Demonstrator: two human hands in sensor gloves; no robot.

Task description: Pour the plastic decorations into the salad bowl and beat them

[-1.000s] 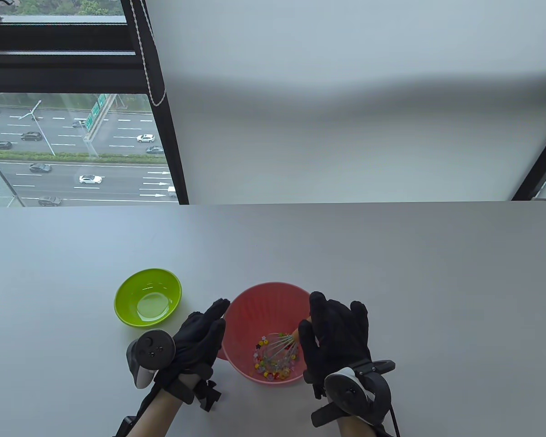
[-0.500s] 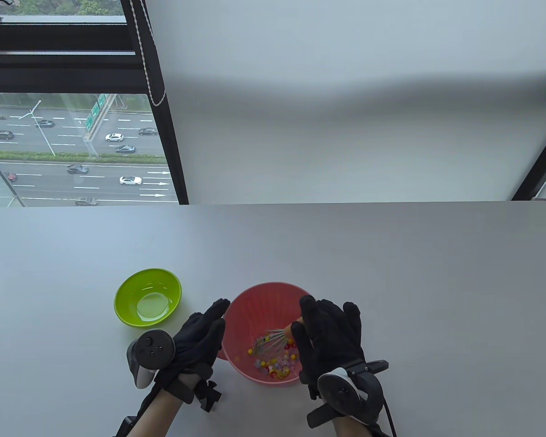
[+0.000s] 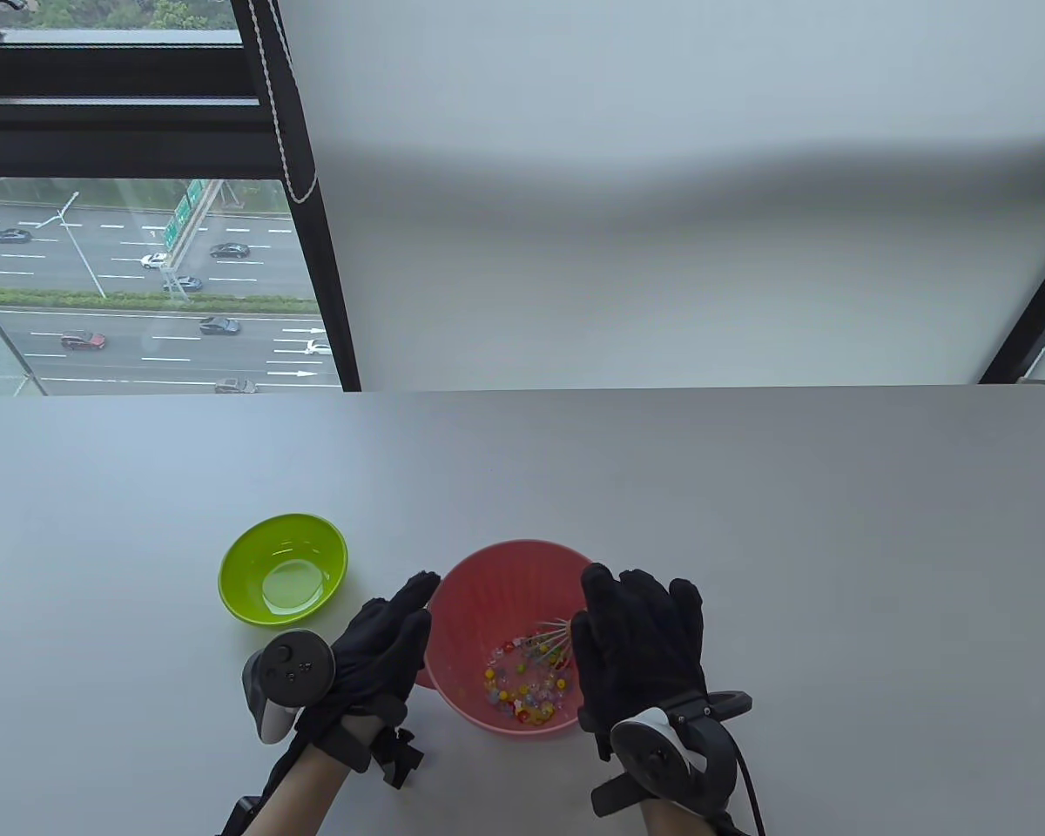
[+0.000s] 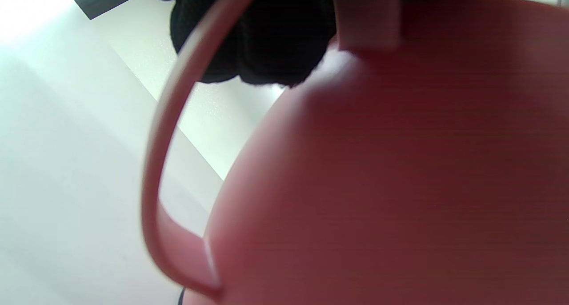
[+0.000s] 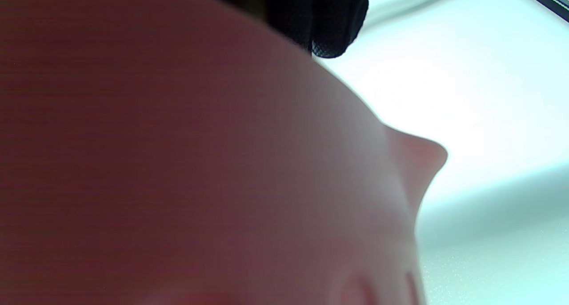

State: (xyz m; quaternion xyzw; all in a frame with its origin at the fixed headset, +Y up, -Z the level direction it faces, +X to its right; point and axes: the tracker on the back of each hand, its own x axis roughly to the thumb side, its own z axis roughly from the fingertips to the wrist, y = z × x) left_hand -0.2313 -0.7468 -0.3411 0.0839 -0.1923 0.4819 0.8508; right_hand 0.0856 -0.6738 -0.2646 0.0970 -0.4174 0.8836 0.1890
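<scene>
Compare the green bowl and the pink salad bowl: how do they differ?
The green bowl looks empty and untouched; the pink salad bowl holds coloured decorations and a whisk. The green one is smaller and stands farther left. Both stand upright on the table.

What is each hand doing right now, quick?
Left hand: open, straight fingers against the pink bowl.
Right hand: closed round the whisk, stirring the beads.

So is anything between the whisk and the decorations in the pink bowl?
Nothing visible. The whisk, held by the right hand, already reaches into the salad bowl among the decorations. The left hand rests against the bowl's outside.
</scene>
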